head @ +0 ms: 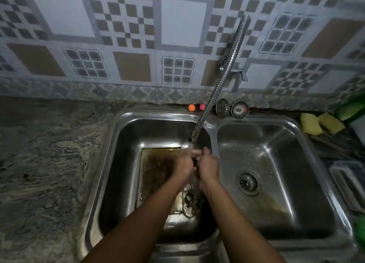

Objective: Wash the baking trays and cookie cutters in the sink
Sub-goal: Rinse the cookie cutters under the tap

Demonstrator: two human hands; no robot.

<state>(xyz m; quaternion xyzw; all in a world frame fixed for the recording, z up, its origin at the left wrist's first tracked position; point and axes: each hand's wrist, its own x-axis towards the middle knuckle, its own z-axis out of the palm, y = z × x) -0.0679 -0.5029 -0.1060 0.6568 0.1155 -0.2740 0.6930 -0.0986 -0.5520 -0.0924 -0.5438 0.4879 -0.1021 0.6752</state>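
While water from the spring-coil faucet (217, 89) runs over them, we hold our left hand (184, 164) and right hand (209, 167) together above the stained baking tray (156, 166) lying in the left sink basin (120, 164) near the cookie cutters (190, 201), and we cannot tell whether the curled fingers (205, 153) grasp anything.

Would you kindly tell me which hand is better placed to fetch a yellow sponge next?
Probably the right hand: the yellow sponges lie on the counter beyond the right basin, its own side.
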